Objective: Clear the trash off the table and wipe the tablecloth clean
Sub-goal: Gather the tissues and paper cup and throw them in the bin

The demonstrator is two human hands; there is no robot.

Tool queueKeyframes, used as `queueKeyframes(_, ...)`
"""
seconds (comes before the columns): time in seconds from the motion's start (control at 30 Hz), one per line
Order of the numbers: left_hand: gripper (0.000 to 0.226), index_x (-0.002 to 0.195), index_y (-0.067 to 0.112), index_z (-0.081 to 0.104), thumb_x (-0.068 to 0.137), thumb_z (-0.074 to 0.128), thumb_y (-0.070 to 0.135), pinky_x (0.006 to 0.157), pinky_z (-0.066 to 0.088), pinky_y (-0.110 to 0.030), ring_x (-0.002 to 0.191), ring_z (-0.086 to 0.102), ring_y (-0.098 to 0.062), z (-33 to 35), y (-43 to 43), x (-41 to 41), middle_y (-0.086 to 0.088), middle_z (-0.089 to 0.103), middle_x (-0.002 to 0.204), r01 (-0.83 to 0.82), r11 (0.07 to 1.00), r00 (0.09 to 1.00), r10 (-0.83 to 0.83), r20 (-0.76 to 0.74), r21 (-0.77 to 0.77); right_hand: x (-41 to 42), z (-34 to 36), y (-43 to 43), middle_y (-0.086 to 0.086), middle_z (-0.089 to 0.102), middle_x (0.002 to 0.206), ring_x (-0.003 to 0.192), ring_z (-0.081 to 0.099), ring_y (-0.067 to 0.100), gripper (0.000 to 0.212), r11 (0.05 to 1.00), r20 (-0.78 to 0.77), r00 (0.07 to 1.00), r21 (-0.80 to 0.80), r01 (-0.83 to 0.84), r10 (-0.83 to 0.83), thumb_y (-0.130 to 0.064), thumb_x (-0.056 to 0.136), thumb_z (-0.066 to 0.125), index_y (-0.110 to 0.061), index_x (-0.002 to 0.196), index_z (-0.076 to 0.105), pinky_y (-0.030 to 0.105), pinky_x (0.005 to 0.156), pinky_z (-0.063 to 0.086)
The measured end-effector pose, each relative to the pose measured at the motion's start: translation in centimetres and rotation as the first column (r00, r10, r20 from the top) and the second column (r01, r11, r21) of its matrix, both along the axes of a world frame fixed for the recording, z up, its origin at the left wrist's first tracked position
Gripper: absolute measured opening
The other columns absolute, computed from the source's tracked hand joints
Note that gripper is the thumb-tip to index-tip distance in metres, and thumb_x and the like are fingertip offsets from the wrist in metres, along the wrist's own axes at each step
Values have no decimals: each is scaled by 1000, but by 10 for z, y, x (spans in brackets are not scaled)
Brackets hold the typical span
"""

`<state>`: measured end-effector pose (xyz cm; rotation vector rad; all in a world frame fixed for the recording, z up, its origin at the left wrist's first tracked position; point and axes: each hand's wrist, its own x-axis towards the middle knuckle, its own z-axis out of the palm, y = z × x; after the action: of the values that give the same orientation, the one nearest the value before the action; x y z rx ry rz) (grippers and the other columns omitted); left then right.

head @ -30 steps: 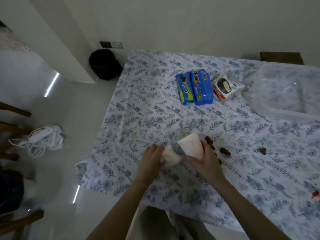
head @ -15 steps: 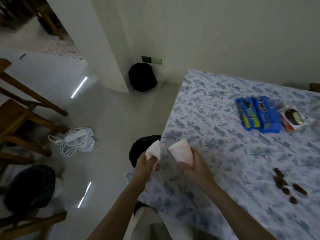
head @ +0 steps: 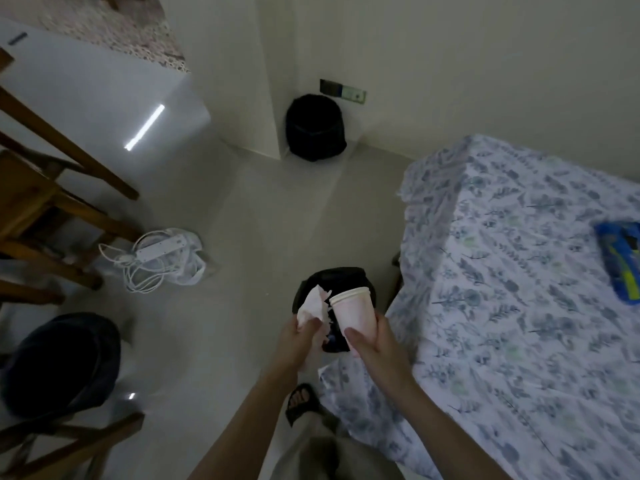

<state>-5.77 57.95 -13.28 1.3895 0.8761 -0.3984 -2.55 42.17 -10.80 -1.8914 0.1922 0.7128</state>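
Observation:
My left hand [head: 300, 337] grips a crumpled white tissue [head: 313, 304]. A pale pink paper cup [head: 355, 311] is held in my right hand [head: 375, 341], tilted with its rim toward the far left. Both hands hover off the table's left edge, above a small black trash bin [head: 341, 277] on the floor. The floral tablecloth [head: 519, 306] covers the table on the right. A blue snack packet [head: 620, 258] lies on it at the frame's right edge.
A second black bin [head: 315, 129] stands in the wall corner. A white power strip with coiled cable [head: 159, 258] lies on the floor. Wooden chairs [head: 45, 216] stand at the left, one bearing a dark cushion [head: 59, 362]. My sandalled foot [head: 301, 400] is below.
My view swung left, away from the table. Both hands carried the cup and tissue from over the tablecloth to above the small black bin on the floor.

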Motion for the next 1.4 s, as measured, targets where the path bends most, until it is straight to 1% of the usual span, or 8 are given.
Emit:
queueKeyframes(0.23, 17, 104, 14, 63, 93, 50, 14, 68, 51, -36, 76, 65, -25, -76, 9, 28, -10, 71, 89, -74, 995, 994, 69, -88, -64, 42, -89, 26, 3, 51, 115, 96, 52, 18, 61, 983, -207, 964, -109, 147, -167, -32, 86, 64, -14, 137, 37, 19, 60, 39)
queueKeyframes(0.53, 39, 113, 6, 60, 83, 68, 30, 64, 51, -33, 77, 64, -28, -252, 21, 76, -17, 68, 98, -66, 997, 965, 52, -258, -48, 87, -247, 46, -5, 52, 84, 63, 51, 4, 49, 939, -266, 911, -223, 262, -317, -24, 85, 65, -8, 128, 47, 24, 55, 40)
queueKeyframes(0.73, 49, 114, 4, 58, 82, 69, 40, 62, 53, -28, 83, 65, -25, -332, 9, 99, -13, 66, 98, -62, 996, 958, 42, -285, -61, 97, -320, 40, 5, 53, 126, 113, 52, 30, 50, 890, -300, 839, -195, 411, -454, -34, 92, 56, -19, 138, 44, 36, 90, 44)
queueKeyframes(0.83, 45, 108, -2, 59, 82, 72, 34, 46, 43, -21, 75, 64, -29, -335, 7, 104, -21, 57, 81, -55, 998, 957, 59, -282, 21, 102, -325, 37, 8, 52, 135, 121, 49, 30, 45, 881, -291, 833, -213, 423, -471, -32, 95, 50, -17, 137, 45, 38, 97, 42)
queueKeyframes(0.9, 39, 105, 0, 62, 81, 72, 29, 62, 52, -32, 92, 64, -36, -335, 8, 104, -23, 60, 88, 12, 990, 959, 28, -282, 140, 105, -317, 38, 9, 54, 132, 113, 54, 28, 44, 884, -271, 845, -221, 412, -462, -27, 95, 51, -14, 136, 46, 28, 88, 47)
queueKeyframes(1.0, 17, 94, 8, 66, 82, 66, 20, 86, 55, -47, 93, 65, -32, -317, 8, 110, -13, 70, 95, 111, 969, 968, -55, -247, 221, 109, -292, 44, 1, 56, 116, 81, 55, 12, 41, 919, -246, 888, -176, 352, -388, -27, 95, 50, -16, 134, 47, 9, 51, 43)
queueKeyframes(1.23, 12, 92, 10, 63, 90, 52, 13, 75, 56, -36, 80, 64, -22, -200, -3, 130, -7, 68, 87, 284, 913, 958, -280, -57, 291, 125, -185, 44, -1, 61, 117, 107, 56, 16, 33, 951, -60, 950, -73, 302, -306, -25, 94, 52, -21, 126, 54, 31, 91, 46)
queueKeyframes(1.4, 12, 87, 17, 60, 94, 50, 14, 61, 42, -24, 73, 56, -14, -86, -27, 137, 9, 58, 74, 380, 820, 885, -457, 91, 428, 124, -71, 10, -3, 61, 117, 107, 57, 9, 30, 958, 114, 951, 36, 286, -288, -17, 93, 54, -15, 124, 57, 7, 82, 41)
